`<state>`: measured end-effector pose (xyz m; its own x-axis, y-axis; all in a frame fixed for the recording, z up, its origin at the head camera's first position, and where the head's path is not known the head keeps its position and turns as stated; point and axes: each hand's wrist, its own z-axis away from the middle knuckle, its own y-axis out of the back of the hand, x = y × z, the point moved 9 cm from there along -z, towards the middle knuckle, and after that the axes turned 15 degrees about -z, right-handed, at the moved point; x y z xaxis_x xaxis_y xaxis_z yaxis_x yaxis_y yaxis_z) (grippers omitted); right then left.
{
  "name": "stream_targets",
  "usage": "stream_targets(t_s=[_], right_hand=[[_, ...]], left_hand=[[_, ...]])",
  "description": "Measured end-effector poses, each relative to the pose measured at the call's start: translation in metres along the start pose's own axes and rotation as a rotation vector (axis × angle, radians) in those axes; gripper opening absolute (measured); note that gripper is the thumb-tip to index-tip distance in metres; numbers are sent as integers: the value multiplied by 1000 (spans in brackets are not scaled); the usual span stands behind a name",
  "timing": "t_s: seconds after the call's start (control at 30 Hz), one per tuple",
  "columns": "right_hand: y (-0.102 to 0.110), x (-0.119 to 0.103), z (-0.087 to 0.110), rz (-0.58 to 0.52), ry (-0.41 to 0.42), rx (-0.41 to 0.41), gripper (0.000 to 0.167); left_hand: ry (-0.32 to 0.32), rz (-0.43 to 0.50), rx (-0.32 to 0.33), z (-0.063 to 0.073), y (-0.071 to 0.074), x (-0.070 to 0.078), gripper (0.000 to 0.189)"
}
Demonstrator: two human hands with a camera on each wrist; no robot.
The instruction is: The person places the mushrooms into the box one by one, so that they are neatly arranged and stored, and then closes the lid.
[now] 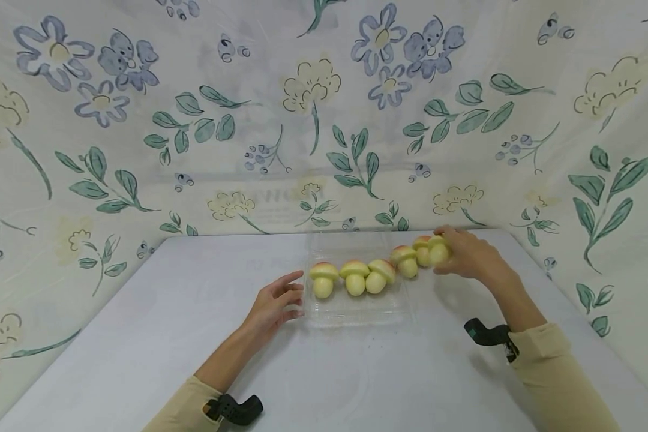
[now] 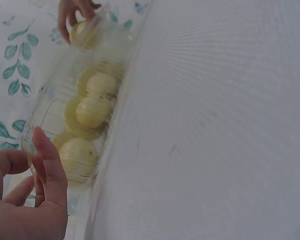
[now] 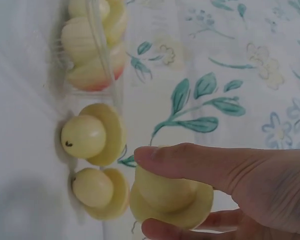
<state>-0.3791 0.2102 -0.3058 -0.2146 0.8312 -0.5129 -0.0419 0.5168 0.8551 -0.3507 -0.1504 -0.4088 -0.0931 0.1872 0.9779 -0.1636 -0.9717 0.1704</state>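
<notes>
A clear plastic box (image 1: 356, 315) lies on the table with three yellow toy mushrooms (image 1: 355, 278) in it, their caps tinged red on top. At its left side rests my left hand (image 1: 274, 305), fingers spread and the fingertips right at the wall. Beyond the box's right side, my right hand (image 1: 467, 255) pinches another toy mushroom (image 3: 165, 194) between thumb and fingers. Two more, a nearer mushroom (image 3: 84, 136) and a smaller-looking mushroom (image 3: 93, 187), stand between that hand and the box. The cap of the held one is partly hidden by my thumb.
The white table (image 1: 324, 378) reaches back to a hanging cloth (image 1: 313, 138) printed with flowers and leaves. A black wrist strap mount (image 1: 240, 410) sits on the left sleeve, and a similar mount (image 1: 486, 333) on the right.
</notes>
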Motion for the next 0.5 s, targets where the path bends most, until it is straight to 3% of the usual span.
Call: stream_targets(t_s=[0.5], right_hand=[[-15, -46, 9, 3, 111, 21, 75]], left_hand=[[0, -16, 17, 1, 0, 1, 52]])
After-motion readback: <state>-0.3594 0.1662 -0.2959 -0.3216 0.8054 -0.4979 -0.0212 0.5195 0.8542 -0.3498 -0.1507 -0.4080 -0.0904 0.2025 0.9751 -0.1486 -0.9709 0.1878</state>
